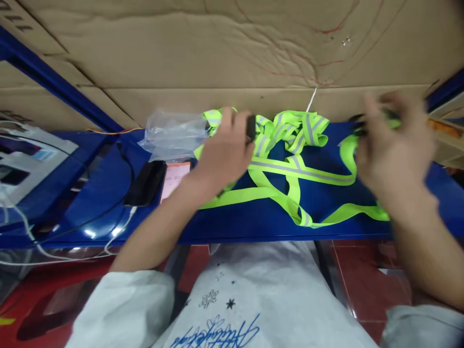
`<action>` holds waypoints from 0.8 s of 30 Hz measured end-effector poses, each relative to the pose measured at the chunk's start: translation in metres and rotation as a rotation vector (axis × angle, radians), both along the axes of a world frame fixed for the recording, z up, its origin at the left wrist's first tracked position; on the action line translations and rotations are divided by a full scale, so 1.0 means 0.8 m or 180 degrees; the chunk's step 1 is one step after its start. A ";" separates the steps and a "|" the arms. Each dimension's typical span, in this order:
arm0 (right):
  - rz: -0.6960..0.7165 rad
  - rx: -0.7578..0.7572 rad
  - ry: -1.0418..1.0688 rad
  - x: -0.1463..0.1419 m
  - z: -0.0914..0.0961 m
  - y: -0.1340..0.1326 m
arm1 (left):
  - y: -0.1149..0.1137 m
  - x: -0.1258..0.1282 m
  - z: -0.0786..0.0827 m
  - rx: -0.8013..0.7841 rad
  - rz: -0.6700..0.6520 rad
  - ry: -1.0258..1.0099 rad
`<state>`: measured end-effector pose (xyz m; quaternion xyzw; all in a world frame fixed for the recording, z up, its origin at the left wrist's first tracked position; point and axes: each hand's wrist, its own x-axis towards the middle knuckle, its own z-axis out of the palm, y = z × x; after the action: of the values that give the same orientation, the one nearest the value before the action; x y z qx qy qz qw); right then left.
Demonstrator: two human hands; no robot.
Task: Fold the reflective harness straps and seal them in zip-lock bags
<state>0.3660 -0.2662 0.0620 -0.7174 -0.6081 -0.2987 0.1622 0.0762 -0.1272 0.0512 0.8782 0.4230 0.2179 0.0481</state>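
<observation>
A tangle of neon yellow-green reflective strap (300, 170) with a grey stripe lies along the blue shelf, several lengths looping and crossing. My left hand (228, 150) is closed over its left part, and a black piece (251, 128), perhaps a buckle, shows by the fingertips. On the right, my right hand (397, 145) is smeared by motion, its fingers curled on the strap's right end. A dark fitting (358, 124) sticks out beside that hand; its kind is too blurred to make out. Part of the strap is hidden beneath both hands.
Left of the strap lie a clear plastic bag (174, 133), a black phone (147, 183) with a white cable, and a pink-screened phone (176, 178). A white device (32, 157) with cables stands at far left. Cardboard (217, 53) walls the back of the blue shelf (253, 231).
</observation>
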 end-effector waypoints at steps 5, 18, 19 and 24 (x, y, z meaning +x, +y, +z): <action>0.0628 -0.0422 -0.0166 -0.083 -0.042 0.044 | -0.023 0.033 -0.042 -0.0087 -0.0404 -0.0081; 0.0702 -0.0484 -0.0106 -0.105 -0.065 0.050 | -0.019 0.015 -0.082 -0.0482 -0.1240 -0.0783; 0.0721 -0.0509 -0.0129 -0.107 -0.067 0.050 | -0.020 0.013 -0.085 -0.0508 -0.1258 -0.0825; 0.0665 -0.0574 -0.0202 -0.115 -0.077 0.052 | -0.021 0.010 -0.099 -0.0327 -0.1111 -0.0992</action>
<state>0.2739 -0.2249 0.0005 -0.6521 -0.7086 -0.2468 0.1079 0.0841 -0.1440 -0.0278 0.8902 0.2628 0.3174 0.1943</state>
